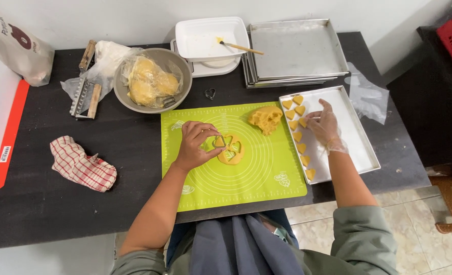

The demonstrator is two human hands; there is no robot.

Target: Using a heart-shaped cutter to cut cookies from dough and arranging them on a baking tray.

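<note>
**Heart shapes cut from dough, laid on a tray**

The left hand (195, 143) pinches a heart cutter (219, 141) onto the flat dough (231, 149) in the middle of the green mat (246, 178). The gloved right hand (324, 125) reaches over the tray (361, 147) at the right, its fingertips grasping a dough heart (303, 122) in the row along the tray's left side. A dough lump (266, 118) sits at the mat's far edge, near the tray
</note>
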